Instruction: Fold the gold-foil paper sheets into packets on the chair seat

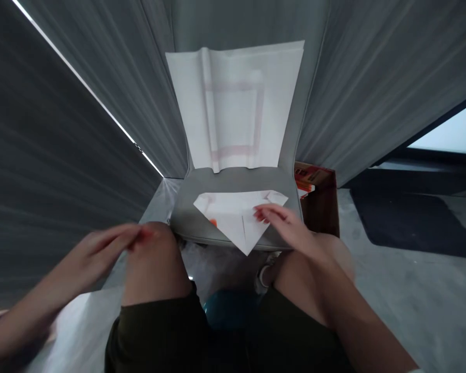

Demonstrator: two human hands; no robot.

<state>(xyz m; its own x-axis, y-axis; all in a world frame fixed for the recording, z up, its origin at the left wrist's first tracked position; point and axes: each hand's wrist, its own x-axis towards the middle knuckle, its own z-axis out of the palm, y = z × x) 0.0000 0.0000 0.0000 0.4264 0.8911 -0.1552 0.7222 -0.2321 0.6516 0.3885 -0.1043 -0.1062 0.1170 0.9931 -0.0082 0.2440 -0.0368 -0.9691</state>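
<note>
A folded white sheet of paper (225,206), its point toward me, lies on the seat of the grey chair (202,178). Its far corners are folded, and an orange mark shows on its left side. My right hand (283,220) is over the paper's right half, fingers loosely bent and holding nothing; whether they touch the sheet I cannot tell. Off to the left, my left hand (106,246) is by my knee, blurred, with fingers stretched out and nothing visible in them. A larger white sheet (233,114) with fold ridges leans against the chair's backrest.
Right of the chair stands an open cardboard box (322,202) with red and orange items inside. A dark mat (415,223) lies on the grey floor farther right. Grey curtains (357,83) hang on both sides. My knees are close to the seat's front edge.
</note>
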